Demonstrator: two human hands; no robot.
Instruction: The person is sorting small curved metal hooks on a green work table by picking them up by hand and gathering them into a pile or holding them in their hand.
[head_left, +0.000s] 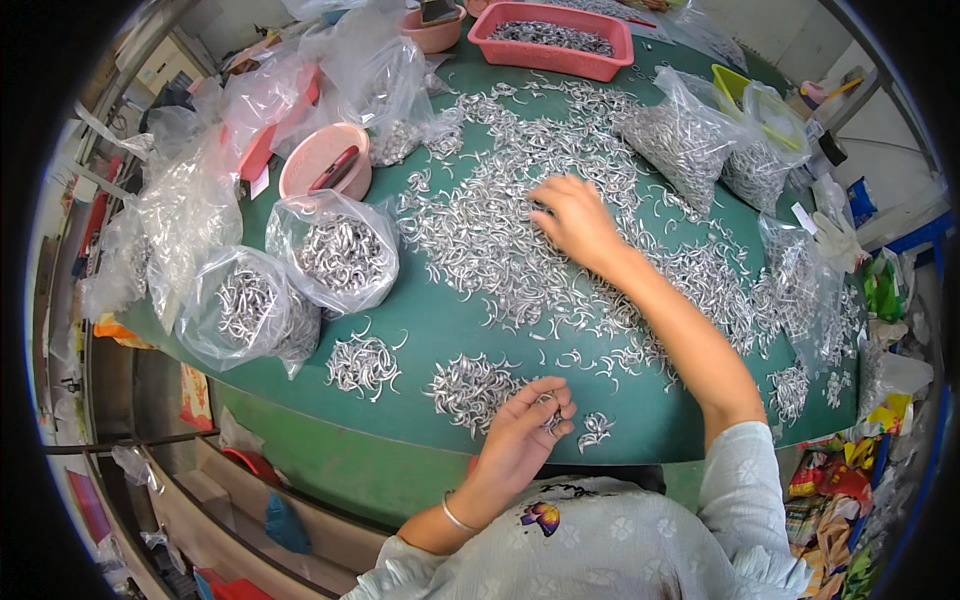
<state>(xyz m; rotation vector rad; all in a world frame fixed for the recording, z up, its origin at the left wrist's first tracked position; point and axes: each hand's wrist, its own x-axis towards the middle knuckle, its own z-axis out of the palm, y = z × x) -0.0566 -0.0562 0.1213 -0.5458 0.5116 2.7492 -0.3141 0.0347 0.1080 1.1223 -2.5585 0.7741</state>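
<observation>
A wide heap of small silver curved metal pieces (480, 230) spreads over the green table (440, 325). My right hand (578, 218) reaches into the middle of this heap, palm down. Its fingers are bent, the thumb and forefinger stand apart, and the fingertips touch the pieces. Close to the table's front edge, my left hand (525, 425) is turned partly upward, its fingers curled around a few curved metal pieces (548, 412). Just left of it lies a small pile (470, 392); a smaller cluster (595, 431) is to its right. Another small pile (362, 364) lies farther left.
Two open plastic bags of pieces, one (335, 252) behind the other (250, 308), stand at left beside a pink bowl (325, 165). A pink basin (550, 62) sits at the back. Filled bags (685, 140) and a yellow-green basket (735, 85) occupy the right.
</observation>
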